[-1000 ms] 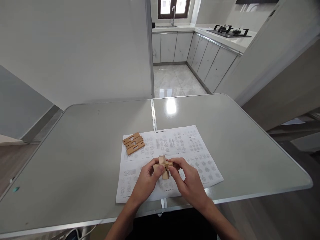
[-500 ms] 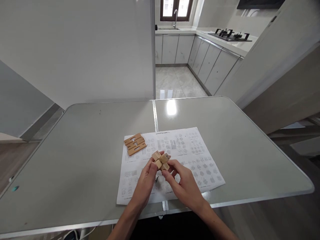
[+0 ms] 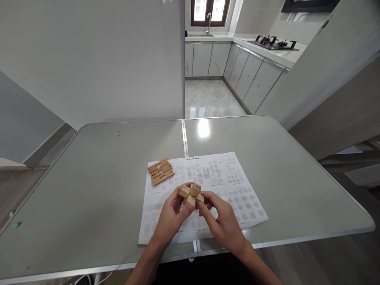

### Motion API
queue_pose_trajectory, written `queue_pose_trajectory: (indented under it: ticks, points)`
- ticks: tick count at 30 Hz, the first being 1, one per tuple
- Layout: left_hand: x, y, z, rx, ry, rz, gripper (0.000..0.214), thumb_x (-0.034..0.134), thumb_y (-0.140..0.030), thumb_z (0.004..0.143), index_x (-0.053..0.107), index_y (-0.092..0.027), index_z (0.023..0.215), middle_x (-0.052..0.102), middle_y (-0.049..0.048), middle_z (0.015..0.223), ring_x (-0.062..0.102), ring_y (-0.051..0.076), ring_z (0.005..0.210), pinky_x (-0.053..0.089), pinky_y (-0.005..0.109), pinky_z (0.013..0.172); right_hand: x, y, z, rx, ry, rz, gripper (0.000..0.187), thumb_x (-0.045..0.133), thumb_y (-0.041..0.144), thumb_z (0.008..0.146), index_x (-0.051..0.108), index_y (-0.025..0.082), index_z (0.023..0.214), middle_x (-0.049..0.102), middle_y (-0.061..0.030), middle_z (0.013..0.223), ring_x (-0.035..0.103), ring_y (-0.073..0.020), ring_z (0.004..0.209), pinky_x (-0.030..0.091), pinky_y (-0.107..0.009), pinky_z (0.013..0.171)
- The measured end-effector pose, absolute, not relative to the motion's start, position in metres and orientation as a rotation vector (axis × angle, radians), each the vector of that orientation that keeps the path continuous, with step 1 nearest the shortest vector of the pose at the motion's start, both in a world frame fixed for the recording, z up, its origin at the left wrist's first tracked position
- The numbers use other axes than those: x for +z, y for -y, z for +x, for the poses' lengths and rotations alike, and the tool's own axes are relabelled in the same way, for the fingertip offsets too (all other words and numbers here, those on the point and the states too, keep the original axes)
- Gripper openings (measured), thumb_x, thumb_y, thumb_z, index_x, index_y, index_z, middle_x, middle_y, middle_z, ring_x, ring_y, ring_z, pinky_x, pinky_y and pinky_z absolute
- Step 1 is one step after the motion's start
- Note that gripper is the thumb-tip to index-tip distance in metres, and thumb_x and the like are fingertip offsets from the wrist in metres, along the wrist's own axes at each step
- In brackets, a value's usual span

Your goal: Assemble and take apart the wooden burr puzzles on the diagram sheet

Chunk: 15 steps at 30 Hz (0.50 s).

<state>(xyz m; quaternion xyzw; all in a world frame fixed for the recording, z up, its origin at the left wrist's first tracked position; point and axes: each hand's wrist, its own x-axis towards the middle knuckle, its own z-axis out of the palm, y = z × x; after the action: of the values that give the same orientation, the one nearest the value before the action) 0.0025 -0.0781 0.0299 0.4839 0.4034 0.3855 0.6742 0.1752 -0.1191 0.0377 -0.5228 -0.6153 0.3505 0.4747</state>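
Observation:
A small interlocked wooden block puzzle [image 3: 191, 194] is held just above a printed instruction sheet [image 3: 231, 186]. My left hand [image 3: 169, 217] grips it from the left with thumb and fingers closed round it. On the puzzle's right side my right hand [image 3: 222, 221] pinches it with its fingertips. Three loose notched wooden bars [image 3: 160, 172] lie side by side on the sheet's far left corner, apart from both hands.
The sheet lies on a grey folding table [image 3: 97, 190] with a seam down its middle. A white wall panel [image 3: 103, 59] stands behind the table. Beyond are a kitchen floor, white cabinets [image 3: 249, 67], a sink and a gas hob [image 3: 274, 41].
Both hands have turned the puzzle between the fingers and shifted it slightly; the view tilted a little. The loose bars have not moved.

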Motion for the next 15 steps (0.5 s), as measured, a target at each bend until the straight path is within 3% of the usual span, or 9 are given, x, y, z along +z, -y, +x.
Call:
queue_pose_trajectory:
  ticks: [8,11,15]
  points:
    - [0.028,0.085,0.010,0.887,-1.032,1.162,0.064,0.081,-0.046,0.087,0.060,-0.021,0.142,0.068,0.0132,0.141,0.062,0.033,0.132,0.046,0.046,0.116,0.022,0.126,0.176,0.835,1.481,-1.299,0.022,0.049,0.028,0.109,0.066,0.021,0.122,0.075,-0.0091,0.103,0.072,-0.0215,0.085,0.060,-0.034,0.079]
    - [0.034,0.085,0.009,0.867,-1.099,1.230,0.060,0.081,-0.041,0.086,0.063,-0.023,0.140,0.068,0.0117,0.142,0.060,0.034,0.135,0.046,0.046,0.116,0.022,0.126,0.180,0.918,1.457,-1.272,0.021,0.050,0.030,0.109,0.064,0.021,0.121,0.075,-0.0074,0.097,0.072,-0.0209,0.081,0.060,-0.033,0.076]
    - [0.045,0.083,0.005,0.816,-1.102,1.353,0.059,0.085,-0.038,0.081,0.067,-0.024,0.135,0.070,0.0101,0.139,0.061,0.034,0.133,0.045,0.046,0.117,0.030,0.122,0.191,1.120,1.533,-1.203,0.016,0.052,0.034,0.108,0.063,0.022,0.105,0.072,-0.0035,0.086,0.068,-0.0189,0.075,0.058,-0.032,0.074]
